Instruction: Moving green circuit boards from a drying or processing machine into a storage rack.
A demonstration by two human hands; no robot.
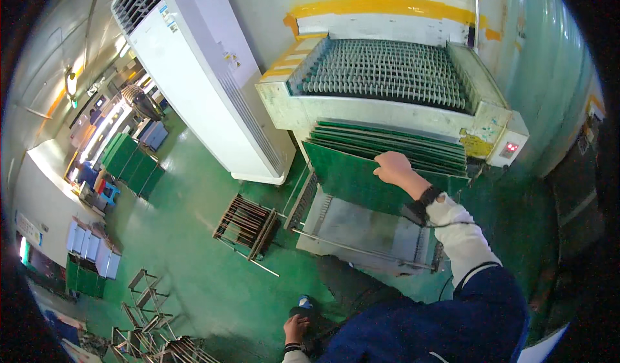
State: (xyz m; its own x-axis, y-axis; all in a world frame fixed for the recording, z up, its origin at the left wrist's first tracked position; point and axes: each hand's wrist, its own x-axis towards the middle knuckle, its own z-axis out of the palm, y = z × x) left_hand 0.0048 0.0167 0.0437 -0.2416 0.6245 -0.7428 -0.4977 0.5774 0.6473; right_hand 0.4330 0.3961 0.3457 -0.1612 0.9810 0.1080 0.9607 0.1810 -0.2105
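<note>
My right hand [395, 169] grips the upper edge of a flat green panel [349, 177], fingers closed over it. This panel leans at the front of a row of similar green panels [387, 137] standing in a metal slotted rack [300, 201]. In front of the panel a smooth grey plate [355, 227] forms the lower part of the rack. My left hand [296, 329] hangs low by my leg, away from the rack, with its fingers curled in and nothing visible in them.
Behind the rack stands a roller conveyor machine [387, 72] with a red-lit control box [510, 147]. A tall white air conditioner [200, 85] is to its left. On the green floor are a small slotted rack [245, 227], metal frames [145, 305] and stacked green panels [129, 163].
</note>
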